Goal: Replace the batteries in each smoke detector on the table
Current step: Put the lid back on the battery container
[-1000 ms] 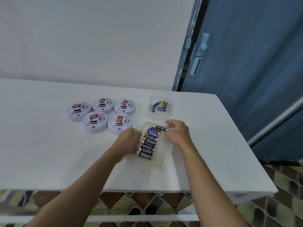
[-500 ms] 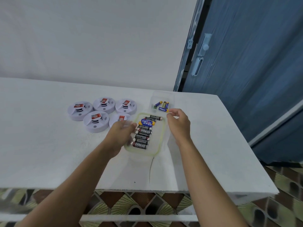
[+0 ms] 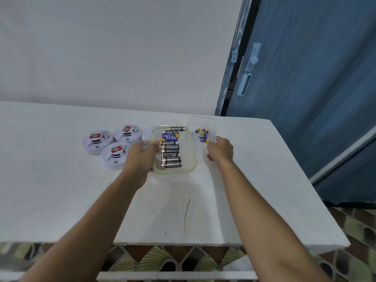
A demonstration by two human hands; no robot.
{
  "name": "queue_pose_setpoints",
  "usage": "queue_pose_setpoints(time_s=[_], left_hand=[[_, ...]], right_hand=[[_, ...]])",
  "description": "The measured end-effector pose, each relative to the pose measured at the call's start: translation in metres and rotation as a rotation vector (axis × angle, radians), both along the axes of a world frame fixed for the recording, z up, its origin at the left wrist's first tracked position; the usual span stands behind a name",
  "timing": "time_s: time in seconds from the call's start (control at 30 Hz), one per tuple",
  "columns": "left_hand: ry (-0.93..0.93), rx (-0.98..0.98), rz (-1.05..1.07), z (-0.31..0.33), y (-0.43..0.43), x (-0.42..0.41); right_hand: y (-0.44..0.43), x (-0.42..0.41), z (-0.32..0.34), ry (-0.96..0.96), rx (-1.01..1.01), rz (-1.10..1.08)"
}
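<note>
Three white round smoke detectors point(image 3: 95, 141) with red labels lie in full view at the left of the white table point(image 3: 61, 190). A fourth point(image 3: 147, 132) peeks out behind a green-rimmed clear tray point(image 3: 192, 157). That tray holds a row of several black and blue batteries point(image 3: 171, 147). My left hand point(image 3: 142, 154) grips the tray's left edge and hides part of the detector group. My right hand point(image 3: 220, 149) is curled on the near right corner of a small clear box point(image 3: 211, 123) that holds several small batteries point(image 3: 203, 134).
A blue door point(image 3: 305, 88) with a latch stands behind the table's right end. The table's right edge and front edge drop to a patterned tile floor point(image 3: 356, 231). A white wall runs behind the table.
The battery tray has moved up and left toward the detectors with my left hand on it. My right hand has left the tray and moved to the small clear box.
</note>
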State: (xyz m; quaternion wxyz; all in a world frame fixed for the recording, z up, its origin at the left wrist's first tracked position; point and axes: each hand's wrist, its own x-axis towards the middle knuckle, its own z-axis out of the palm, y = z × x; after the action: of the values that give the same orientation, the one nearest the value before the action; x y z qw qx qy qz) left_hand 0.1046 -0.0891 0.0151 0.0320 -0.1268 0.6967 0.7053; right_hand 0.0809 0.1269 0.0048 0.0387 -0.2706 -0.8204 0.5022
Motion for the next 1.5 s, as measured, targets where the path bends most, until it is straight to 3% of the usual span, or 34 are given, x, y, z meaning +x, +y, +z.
queue_pose_setpoints(time_s=[0.63,0.93,1.2,1.5], left_hand=[[0.1,-0.033,0.013,0.006,0.026,-0.012],[0.23,-0.162,0.028,0.007,0.033,-0.009],[0.348,-0.351,0.023,0.002,0.035,-0.01],[0.444,-0.403,0.012,0.004,0.041,-0.001]], right_hand=[[0.011,0.062,-0.005,0.021,0.16,0.175],[0.006,0.06,0.015,0.067,0.444,0.155],[-0.005,0.056,0.02,0.077,0.472,0.133],[-0.009,0.056,0.024,0.078,0.489,0.128]])
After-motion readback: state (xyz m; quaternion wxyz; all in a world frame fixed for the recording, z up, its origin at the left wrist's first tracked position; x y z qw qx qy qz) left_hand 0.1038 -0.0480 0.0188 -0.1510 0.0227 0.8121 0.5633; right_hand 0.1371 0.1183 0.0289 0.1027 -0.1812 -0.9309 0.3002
